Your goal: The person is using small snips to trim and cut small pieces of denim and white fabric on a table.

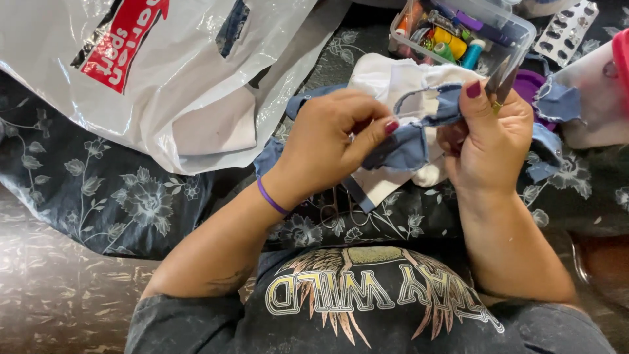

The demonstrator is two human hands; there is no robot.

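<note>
My left hand pinches a blue denim piece between thumb and fingers; a purple band circles its wrist. My right hand grips the upper end of the same denim strip with its thumb. A pair of small metal scissors is also held in that hand, blades pointing up. Both hands are raised over white fabric lying on the dark floral cloth.
A large white plastic bag lies at the upper left. A clear plastic box with thread spools and sewing bits stands at the top. More denim scraps and a purple lid lie to the right. Metal scissor handles rest below my hands.
</note>
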